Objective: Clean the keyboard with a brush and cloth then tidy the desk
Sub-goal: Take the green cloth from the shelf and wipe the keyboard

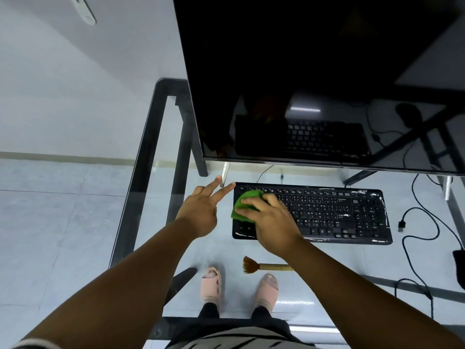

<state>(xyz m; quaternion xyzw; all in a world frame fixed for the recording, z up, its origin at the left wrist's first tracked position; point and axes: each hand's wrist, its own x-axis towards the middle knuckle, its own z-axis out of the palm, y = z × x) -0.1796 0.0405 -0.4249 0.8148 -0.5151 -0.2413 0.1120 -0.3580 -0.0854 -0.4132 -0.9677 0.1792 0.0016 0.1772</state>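
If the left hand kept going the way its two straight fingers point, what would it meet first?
Probably the monitor's metal leg just ahead of the left hand; the index fingertip lies by the keyboard corner. Depth is unclear.

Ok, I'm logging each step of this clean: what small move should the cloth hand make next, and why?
Probably slide the green cloth rightward along the keyboard. The right hand presses it on the left end only, so the keys to the right look unwiped. The left hand rests open on the glass desk beside the keyboard.
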